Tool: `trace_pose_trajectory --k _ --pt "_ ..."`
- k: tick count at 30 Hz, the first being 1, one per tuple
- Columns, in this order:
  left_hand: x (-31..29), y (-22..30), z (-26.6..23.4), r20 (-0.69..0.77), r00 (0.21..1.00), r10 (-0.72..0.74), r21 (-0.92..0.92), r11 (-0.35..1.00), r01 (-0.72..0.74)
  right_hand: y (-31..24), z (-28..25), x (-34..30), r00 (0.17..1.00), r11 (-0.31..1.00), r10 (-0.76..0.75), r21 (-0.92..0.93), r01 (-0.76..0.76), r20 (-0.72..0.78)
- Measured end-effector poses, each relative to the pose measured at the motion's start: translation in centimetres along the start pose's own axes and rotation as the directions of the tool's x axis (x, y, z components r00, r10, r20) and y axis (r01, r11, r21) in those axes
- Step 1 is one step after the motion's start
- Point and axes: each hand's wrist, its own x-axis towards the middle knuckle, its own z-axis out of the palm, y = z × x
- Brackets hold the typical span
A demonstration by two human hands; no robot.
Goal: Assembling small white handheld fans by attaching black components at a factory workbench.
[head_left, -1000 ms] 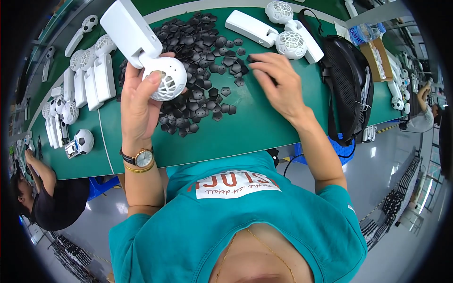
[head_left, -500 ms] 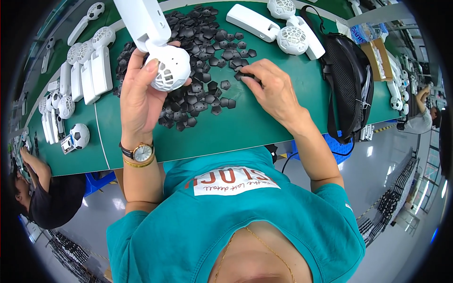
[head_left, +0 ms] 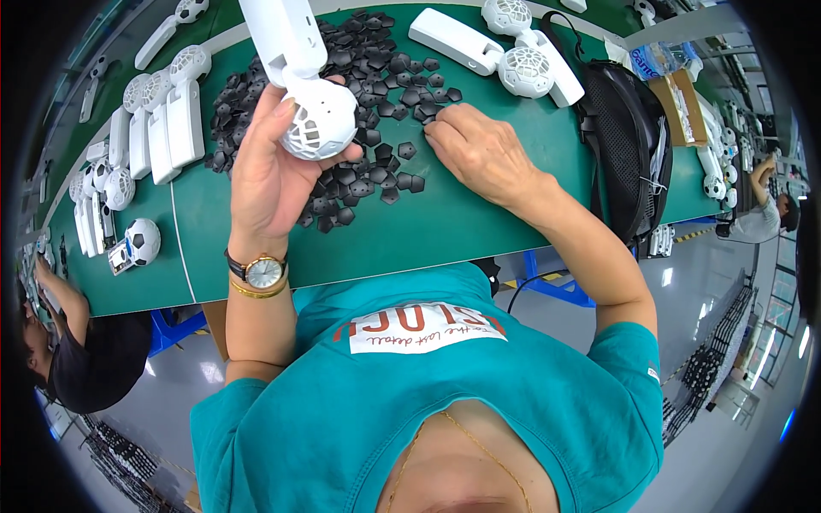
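My left hand (head_left: 272, 175) is closed around a white ball-headed plastic housing (head_left: 320, 121). Its round head has football-pattern openings on one side, and its long flat handle (head_left: 280, 30) points away from me. Beyond and beside it spreads a heap of small black pentagon pieces (head_left: 372, 64). My right hand (head_left: 481, 154) rests low at the heap's right edge, knuckles up and fingers curled together. Its fingertips are by several loose black pieces; whether it pinches one is hidden.
Several white ball-headed housings (head_left: 182, 120) stand in a row at left, near a black-and-white football unit (head_left: 142, 242). More housings (head_left: 457, 41) lie at back right. A black bag (head_left: 629, 145), a cardboard box (head_left: 680, 107) and a bottle (head_left: 654, 60) are at right. Another person (head_left: 94, 359) sits at left.
My left hand and the white housing have shifted slightly right. My right hand has curled and turned knuckles up, hiding the black piece that was at its fingertips.
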Motion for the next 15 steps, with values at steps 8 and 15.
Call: trace_pose_trajectory --k 8,15 --pt "-0.4 -0.7 1.3 -0.036 0.999 -0.006 0.016 1.0 0.007 -0.6 1.1 1.5 0.98 0.991 0.104 0.105 -0.087 -0.168" --pt "-0.8 -1.3 1.6 -0.026 0.999 0.033 0.082 0.996 -0.03 -5.7 -3.1 4.1 0.94 0.625 0.333 0.764 -0.16 -0.075"
